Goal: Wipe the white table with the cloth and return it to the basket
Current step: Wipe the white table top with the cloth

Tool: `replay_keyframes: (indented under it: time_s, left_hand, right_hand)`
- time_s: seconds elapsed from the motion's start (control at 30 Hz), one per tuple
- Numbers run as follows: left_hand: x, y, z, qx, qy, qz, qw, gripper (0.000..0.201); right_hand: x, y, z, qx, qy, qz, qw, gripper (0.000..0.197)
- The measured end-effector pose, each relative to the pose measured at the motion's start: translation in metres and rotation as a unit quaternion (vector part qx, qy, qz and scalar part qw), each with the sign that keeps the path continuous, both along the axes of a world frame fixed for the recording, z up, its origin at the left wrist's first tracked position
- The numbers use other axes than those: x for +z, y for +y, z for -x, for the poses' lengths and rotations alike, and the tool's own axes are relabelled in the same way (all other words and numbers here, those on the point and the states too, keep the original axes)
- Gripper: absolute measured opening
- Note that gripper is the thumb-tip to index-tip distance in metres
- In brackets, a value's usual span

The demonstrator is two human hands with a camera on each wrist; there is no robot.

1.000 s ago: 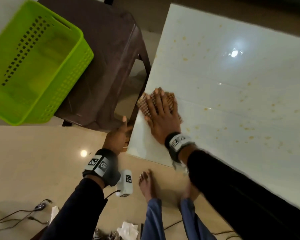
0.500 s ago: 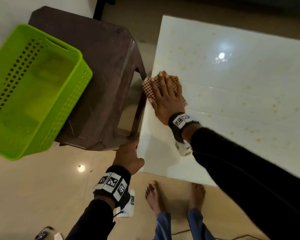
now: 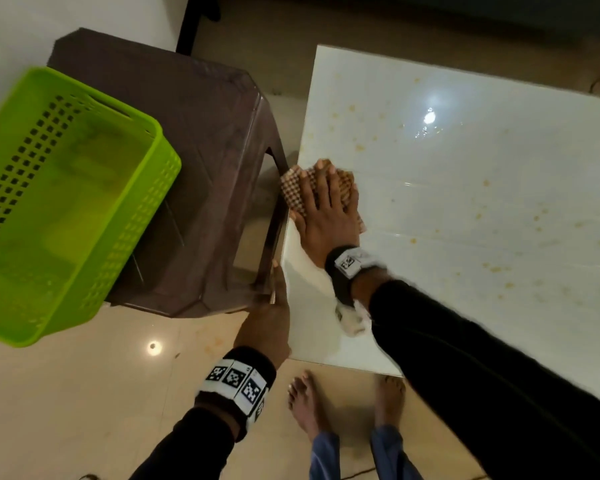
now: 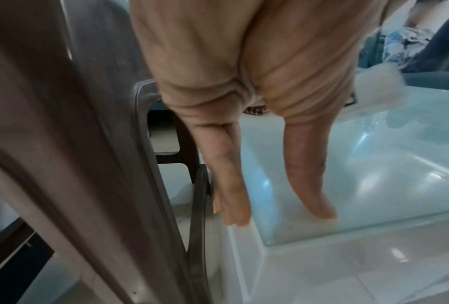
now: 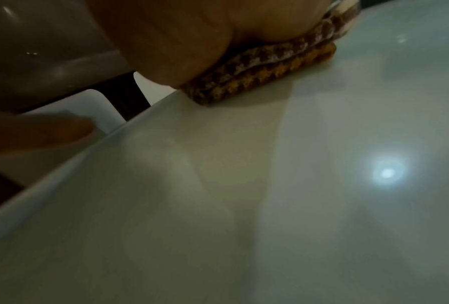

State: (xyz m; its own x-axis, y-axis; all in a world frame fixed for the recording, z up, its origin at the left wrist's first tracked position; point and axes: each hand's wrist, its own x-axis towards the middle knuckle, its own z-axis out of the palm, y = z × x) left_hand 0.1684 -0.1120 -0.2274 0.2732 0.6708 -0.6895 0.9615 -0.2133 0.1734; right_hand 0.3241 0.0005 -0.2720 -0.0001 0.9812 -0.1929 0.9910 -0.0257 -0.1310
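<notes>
1. Now the right hand [image 3: 326, 211] lies flat on the folded checked cloth [image 3: 293, 188], fingers straight and close together, and it presses the cloth onto the white counter [image 3: 465, 220] at its left edge.
2. The cloth is directly under the palm and fingers; only its left part and far corner show past the hand, and one corner seems to reach the counter edge.
3. The hand's long axis runs along that left edge, away from the person, so I judge a further stroke goes along this edge or to the right, where many yellow spots [image 3: 496, 270] are not yet wiped.
4. The left hand [image 3: 269, 320] rests at the near left corner of the counter, fingers straight, holding nothing.
5. The green basket [image 3: 146, 209] stands on the brown stool [image 3: 205, 133], just left of the counter. The left hand is nearer to it, but the right hand has the cloth.
</notes>
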Motion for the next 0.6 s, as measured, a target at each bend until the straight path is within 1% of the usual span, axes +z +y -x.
replay_keyframes:
  time_s: [0.03, 0.07, 0.13, 0.17, 0.2, 0.23, 0.27, 0.33, 0.37, 0.4, 0.43, 0.47, 0.53, 0.57, 0.6]
  left_hand:
    - [0.001, 0.001, 0.0, -0.03, 0.012, -0.001, 0.999, 0.146]
    - [0.003, 0.003, 0.0, -0.036, 0.018, 0.01, 0.999, 0.147]
    - [0.004, 0.006, -0.002, -0.002, 0.006, 0.048, 0.999, 0.143]
    - [0.005, 0.007, -0.003, 0.001, 0.009, 0.057, 0.998, 0.139]
    - [0.007, 0.008, -0.005, -0.007, 0.02, 0.055, 0.998, 0.136]
    - [0.008, 0.008, -0.008, -0.024, 0.033, 0.049, 0.998, 0.132]
    - [0.01, 0.009, -0.01, -0.043, 0.048, 0.04, 0.997, 0.132]
    - [0.014, 0.008, -0.011, -0.064, 0.067, 0.032, 0.995, 0.145]
    - [0.015, 0.009, -0.01, -0.068, 0.068, 0.027, 0.995, 0.15]
    - [0.016, 0.01, -0.009, -0.078, 0.067, 0.028, 0.994, 0.154]
    - [0.016, 0.012, -0.009, -0.083, 0.061, 0.027, 0.994, 0.157]
    - [0.018, 0.012, -0.007, -0.079, 0.061, 0.032, 0.995, 0.158]
    - [0.022, 0.012, -0.006, -0.069, 0.066, 0.051, 0.994, 0.157]
    - [0.024, 0.013, -0.01, -0.064, 0.068, 0.051, 0.994, 0.156]
    - [0.026, 0.013, -0.013, -0.063, 0.071, 0.052, 0.994, 0.156]
  right_hand:
    - [0.002, -0.027, 0.008, 0.001, 0.0, -0.003, 1.0, 0.073]
    - [0.003, -0.06, 0.014, 0.014, 0.001, -0.005, 1.0, 0.074]
    - [0.004, -0.123, 0.017, 0.059, 0.008, 0.004, 0.998, 0.071]
    - [0.002, -0.135, 0.01, 0.086, 0.012, 0.01, 0.996, 0.07]
    - [0.0, -0.126, -0.002, 0.109, 0.018, 0.011, 0.994, 0.068]
    - [-0.002, -0.109, -0.016, 0.11, 0.014, 0.003, 0.994, 0.068]
    - [-0.001, -0.084, -0.027, 0.084, 0.006, 0.0, 0.996, 0.067]
    - [0.001, -0.041, -0.045, -0.017, 0.007, 0.02, 1.0, 0.069]
    - [0.001, -0.034, -0.048, -0.058, 0.011, 0.028, 0.998, 0.07]
    - [0.002, -0.047, -0.048, -0.083, 0.017, 0.026, 0.996, 0.071]
    - [0.004, -0.07, -0.042, -0.078, 0.018, 0.002, 0.997, 0.073]
    - [0.007, -0.106, -0.028, -0.051, 0.019, -0.007, 0.998, 0.076]
    - [0.011, -0.196, 0.001, -0.005, 0.027, 0.006, 1.0, 0.084]
    - [0.012, -0.234, 0.009, 0.005, 0.028, 0.012, 1.0, 0.085]
    - [0.01, -0.254, 0.01, -0.001, 0.027, 0.019, 0.999, 0.085]
